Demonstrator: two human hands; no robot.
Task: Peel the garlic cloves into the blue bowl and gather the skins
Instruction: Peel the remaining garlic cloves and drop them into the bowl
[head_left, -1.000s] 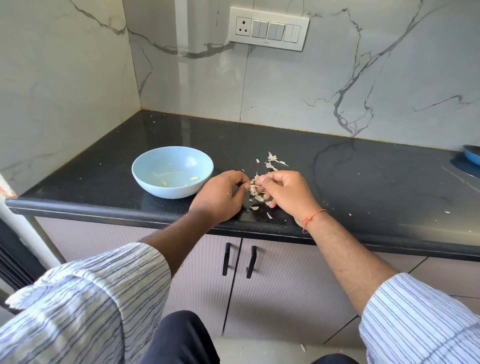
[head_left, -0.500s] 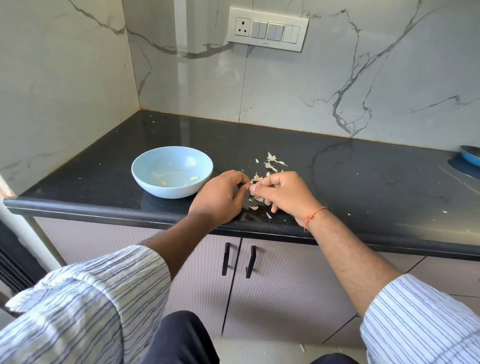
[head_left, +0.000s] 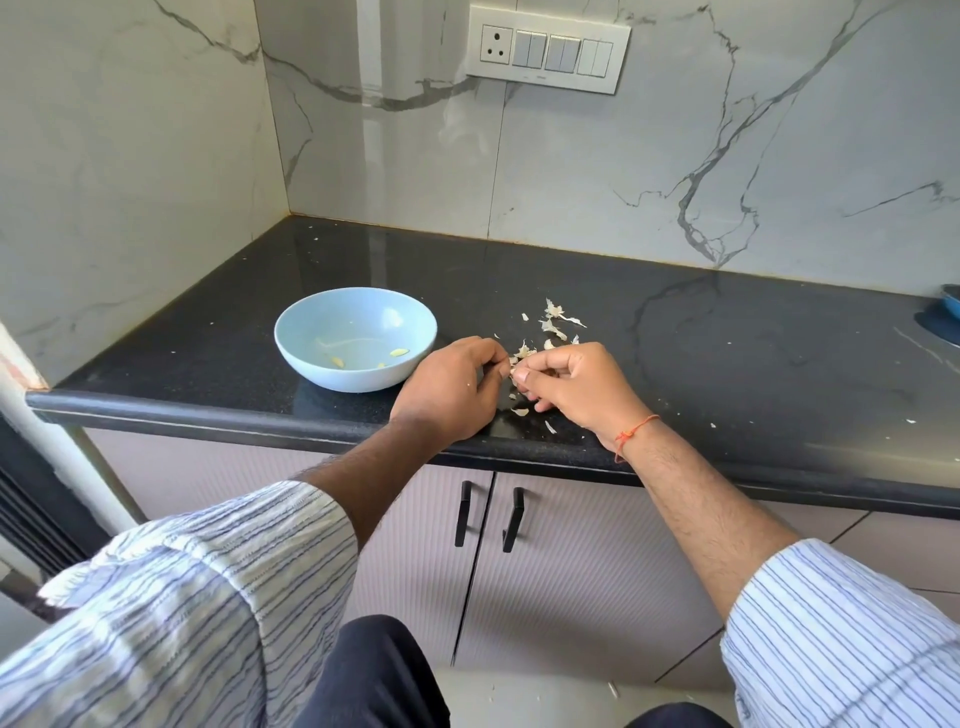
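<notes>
Blue bowl (head_left: 355, 338) unmoved; both hands still pinching one garlic clove (head_left: 515, 372).

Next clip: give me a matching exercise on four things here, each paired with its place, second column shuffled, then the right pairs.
Things:
1. blue bowl
2. garlic skins
3. switch panel
4. orange thread

Places:
A. on the marble wall
B. around the right wrist
C. on the counter, left of both hands
D. scattered on the counter, just beyond the right hand

Pairs: 1-C, 2-D, 3-A, 4-B
</notes>
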